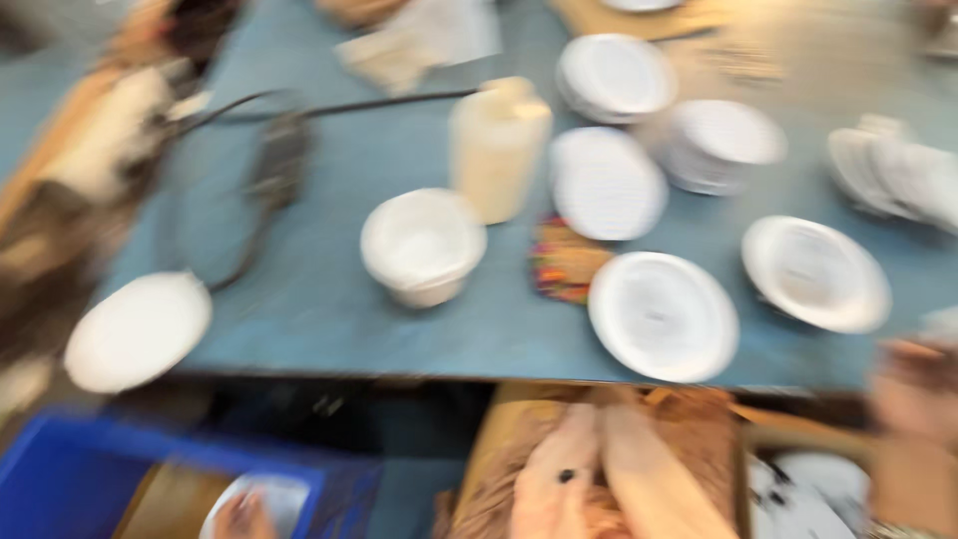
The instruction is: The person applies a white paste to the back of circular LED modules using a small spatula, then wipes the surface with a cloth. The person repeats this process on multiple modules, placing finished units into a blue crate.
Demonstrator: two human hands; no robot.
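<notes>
Both hands are lying together below the tabletop edge; the left hand and right hand (blurred) are showing no clear grip; the nearest white plate is sitting just above the right hand.

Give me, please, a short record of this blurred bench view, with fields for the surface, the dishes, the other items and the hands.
surface: blue table, seen from above, picture heavily motion-blurred
dishes: white bowl near the middle; white plates spread to its right, some stacked; one white plate overhanging the front left edge
other items: cream jug-like container behind the bowl; dark cable; multicoloured patch; blue crate below the table
hands: blurred skin-toned shapes at the bottom and right edges; which hand is which cannot be told
</notes>
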